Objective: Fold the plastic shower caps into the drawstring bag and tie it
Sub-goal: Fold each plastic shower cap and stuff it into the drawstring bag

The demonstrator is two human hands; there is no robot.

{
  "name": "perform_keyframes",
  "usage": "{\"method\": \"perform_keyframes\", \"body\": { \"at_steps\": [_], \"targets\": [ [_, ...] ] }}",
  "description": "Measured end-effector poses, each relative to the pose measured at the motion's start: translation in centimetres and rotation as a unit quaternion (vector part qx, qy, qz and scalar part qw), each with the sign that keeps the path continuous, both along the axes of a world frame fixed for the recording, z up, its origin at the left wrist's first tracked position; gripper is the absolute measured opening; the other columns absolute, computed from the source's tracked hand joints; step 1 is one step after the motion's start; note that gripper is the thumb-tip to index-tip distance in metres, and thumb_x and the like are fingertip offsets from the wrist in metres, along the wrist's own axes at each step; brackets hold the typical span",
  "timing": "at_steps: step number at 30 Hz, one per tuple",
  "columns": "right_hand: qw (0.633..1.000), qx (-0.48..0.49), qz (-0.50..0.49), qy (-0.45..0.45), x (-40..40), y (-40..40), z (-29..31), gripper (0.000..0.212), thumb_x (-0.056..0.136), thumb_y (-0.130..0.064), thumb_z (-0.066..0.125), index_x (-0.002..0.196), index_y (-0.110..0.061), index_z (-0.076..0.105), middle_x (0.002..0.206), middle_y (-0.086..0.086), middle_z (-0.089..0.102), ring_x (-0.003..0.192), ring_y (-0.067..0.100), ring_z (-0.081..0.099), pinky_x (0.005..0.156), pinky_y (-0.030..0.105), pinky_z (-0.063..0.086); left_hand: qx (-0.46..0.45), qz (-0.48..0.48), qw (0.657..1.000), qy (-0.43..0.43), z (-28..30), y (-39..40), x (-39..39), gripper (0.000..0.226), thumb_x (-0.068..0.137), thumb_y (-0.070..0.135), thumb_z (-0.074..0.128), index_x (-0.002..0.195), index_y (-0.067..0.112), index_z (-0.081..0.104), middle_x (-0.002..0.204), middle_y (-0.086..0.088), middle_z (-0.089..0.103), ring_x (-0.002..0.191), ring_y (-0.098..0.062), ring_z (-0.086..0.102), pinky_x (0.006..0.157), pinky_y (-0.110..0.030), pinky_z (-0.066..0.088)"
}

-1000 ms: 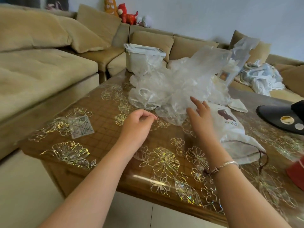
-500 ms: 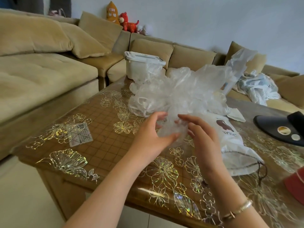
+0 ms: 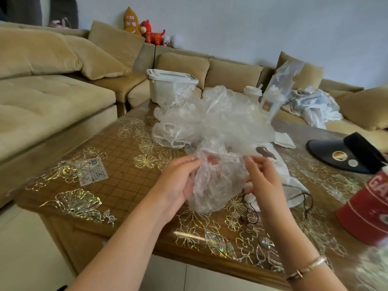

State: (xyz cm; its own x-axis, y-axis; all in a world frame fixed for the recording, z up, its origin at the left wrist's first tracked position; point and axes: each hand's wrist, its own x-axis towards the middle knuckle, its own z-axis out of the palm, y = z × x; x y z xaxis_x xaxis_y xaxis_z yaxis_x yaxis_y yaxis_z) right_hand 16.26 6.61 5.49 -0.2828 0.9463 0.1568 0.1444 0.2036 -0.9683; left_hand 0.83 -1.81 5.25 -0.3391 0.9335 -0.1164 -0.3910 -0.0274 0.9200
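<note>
Left hand: fingers curled, pinching the left edge of one clear plastic shower cap, held up off the table.
Right hand: fingers curled, pinching the same cap's right edge; a thin bracelet sits on this wrist.
Held shower cap: crumpled, translucent, hanging between both hands, its lower edge near the tabletop.
Drawstring bag: white, with a dark printed mark, lying flat on the table behind and to the right of the right hand, partly hidden by that hand; its dark cord trails on the table in front.
Pile of shower caps: a loose clear heap on the table behind the held cap, overlapping the bag's far end.
White lidded box: at the table's far edge, its right side screened by the pile.
Clear tall packet: upright behind the pile, to the right.
Black visor: on the table, far right.
Red cap: right edge, partly out of view.
Small printed card: on the table, left.
Beige sofa: around the table's left and far sides, carrying plush toys and a rumpled cloth.
</note>
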Motion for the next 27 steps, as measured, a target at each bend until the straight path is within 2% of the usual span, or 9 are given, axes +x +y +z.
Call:
{"method": "perform_keyframes", "body": {
  "at_steps": [3, 7, 11, 14, 17, 20, 23, 25, 27],
  "targets": [
    [0.994, -0.068, 0.043, -0.077, 0.2, -0.1, -0.4, 0.036, 0.096, -0.052, 0.048, 0.101, -0.02, 0.062, 0.095, 0.008, 0.064, 0.077, 0.016, 0.059, 0.062, 0.029, 0.049, 0.004, -0.031, 0.999, -0.014, -0.3, -0.1, 0.2, 0.029, 0.103, 0.009, 0.041, 0.121, 0.0, 0.062, 0.112, -0.015, 0.069, 0.103, -0.026, 0.067, 0.099, -0.042, 0.052],
    [0.988, -0.121, 0.09, -0.026, 0.6, -0.2, -0.6, 0.032, 0.096, -0.034, 0.059, 0.099, -0.004, 0.067, 0.082, 0.006, 0.065, 0.07, 0.014, 0.06, 0.057, 0.025, 0.05, 0.008, -0.046, 0.999, -0.011, -0.5, -0.1, 0.5, 0.035, 0.103, 0.008, 0.036, 0.127, 0.005, 0.062, 0.127, -0.017, 0.064, 0.127, -0.033, 0.055, 0.11, -0.05, 0.041],
    [0.972, -0.179, 0.109, 0.107, 1.0, 0.2, -0.3, 0.012, 0.09, -0.009, 0.064, 0.097, 0.001, 0.065, 0.088, 0.01, 0.069, 0.076, 0.018, 0.066, 0.072, 0.031, 0.054, 0.014, -0.012, 1.0, -0.025, -0.3, -0.1, 0.4, 0.035, 0.102, 0.007, 0.038, 0.124, 0.009, 0.065, 0.121, -0.015, 0.068, 0.117, -0.027, 0.062, 0.102, -0.047, 0.048],
    [0.957, -0.192, 0.105, 0.189, 1.1, 0.7, 0.3, 0.004, 0.087, -0.01, 0.063, 0.088, -0.007, 0.06, 0.078, 0.004, 0.066, 0.071, 0.017, 0.064, 0.071, 0.029, 0.056, 0.008, 0.025, 0.999, -0.024, -0.3, -0.2, 0.0, 0.029, 0.092, 0.012, 0.054, 0.116, 0.006, 0.068, 0.117, -0.013, 0.07, 0.105, -0.028, 0.068, 0.088, -0.041, 0.056],
    [0.952, -0.182, 0.103, 0.225, 1.1, 0.8, 0.6, 0.003, 0.092, -0.008, 0.059, 0.089, -0.008, 0.061, 0.077, 0.002, 0.066, 0.072, 0.016, 0.063, 0.072, 0.03, 0.052, -0.018, 0.062, 0.998, 0.003, -0.3, -0.5, -0.1, 0.028, 0.093, 0.012, 0.042, 0.105, 0.003, 0.066, 0.104, -0.017, 0.072, 0.085, -0.027, 0.067, 0.076, -0.039, 0.056],
    [0.973, -0.106, 0.113, 0.168, 0.7, 0.7, 0.4, 0.007, 0.092, -0.006, 0.06, 0.088, -0.009, 0.065, 0.081, 0.004, 0.067, 0.072, 0.018, 0.062, 0.071, 0.03, 0.048, -0.051, 0.037, 0.995, 0.079, -0.3, -0.8, -0.2, 0.048, 0.1, 0.043, 0.034, 0.104, 0.008, 0.067, 0.097, -0.014, 0.074, 0.085, -0.029, 0.067, 0.08, -0.042, 0.051],
    [0.986, -0.022, 0.146, 0.081, 0.0, 0.3, -0.1, 0.007, 0.089, -0.008, 0.067, 0.094, -0.011, 0.07, 0.091, 0.014, 0.069, 0.08, 0.027, 0.063, 0.075, 0.034, 0.052, -0.082, -0.042, 0.983, 0.16, -0.5, -0.8, -0.4, 0.084, 0.074, 0.088, 0.038, 0.12, 0.024, 0.065, 0.111, -0.001, 0.073, 0.103, -0.021, 0.069, 0.094, -0.043, 0.05],
    [0.986, 0.014, 0.163, 0.038, -0.5, 0.0, -0.3, 0.013, 0.088, -0.005, 0.068, 0.097, -0.014, 0.071, 0.095, 0.014, 0.07, 0.081, 0.029, 0.063, 0.076, 0.034, 0.054, -0.085, -0.072, 0.976, 0.188, -0.5, -0.9, -0.3, 0.084, 0.065, 0.092, 0.049, 0.122, 0.032, 0.065, 0.116, 0.004, 0.072, 0.111, -0.021, 0.066, 0.104, -0.05, 0.044],
    [0.984, 0.038, 0.171, 0.02, -1.0, -0.4, -0.3, 0.022, 0.087, 0.003, 0.066, 0.102, -0.014, 0.069, 0.098, 0.011, 0.068, 0.08, 0.025, 0.062, 0.072, 0.026, 0.055, -0.092, -0.047, 0.972, 0.211, -0.4, -1.0, -0.2, 0.063, 0.073, 0.072, 0.066, 0.111, 0.021, 0.072, 0.106, -0.004, 0.074, 0.1, -0.023, 0.07, 0.101, -0.049, 0.047]
  ]
}}
